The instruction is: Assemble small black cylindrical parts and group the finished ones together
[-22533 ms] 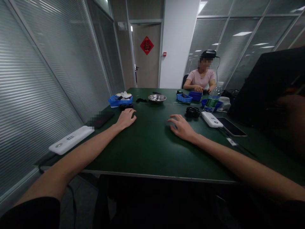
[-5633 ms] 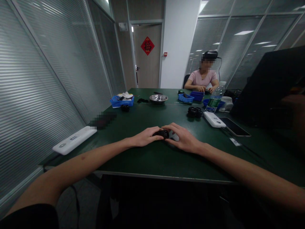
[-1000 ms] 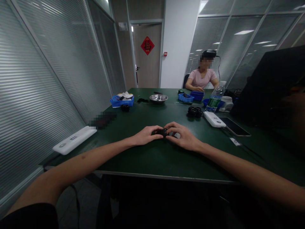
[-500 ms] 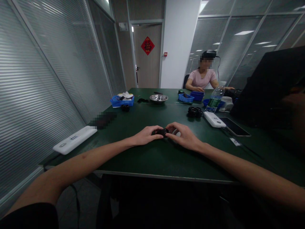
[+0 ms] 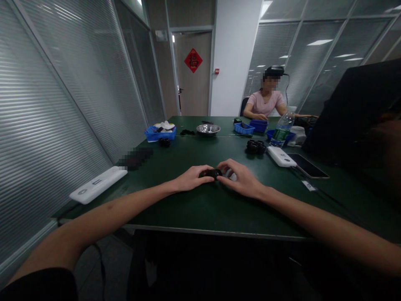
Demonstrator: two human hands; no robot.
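A small glossy black part (image 5: 214, 174) is between my two hands, low over the green table; its exact kind cannot be made out. My left hand (image 5: 194, 178) grips its left end between thumb and fingers. On the other side, my right hand (image 5: 240, 179) has its thumb and fingertips closed around the part's right end, with the fingers curled. Under the right palm a pale, whitish patch shows, mostly hidden. Farther right on the table stands a cluster of similar-looking black round parts (image 5: 255, 146).
A white power bank (image 5: 98, 184) lies left, another (image 5: 281, 156) right beside a phone (image 5: 307, 165). Toward the back are a blue basket (image 5: 160, 134), black parts (image 5: 164, 142), a steel bowl (image 5: 208, 131), blue bins (image 5: 244, 129) and a water bottle (image 5: 282, 130). A person (image 5: 265, 102) sits opposite.
The fingers of my right hand have shifted slightly around the black part. My left hand stays in nearly the same place, and the view has moved a little.
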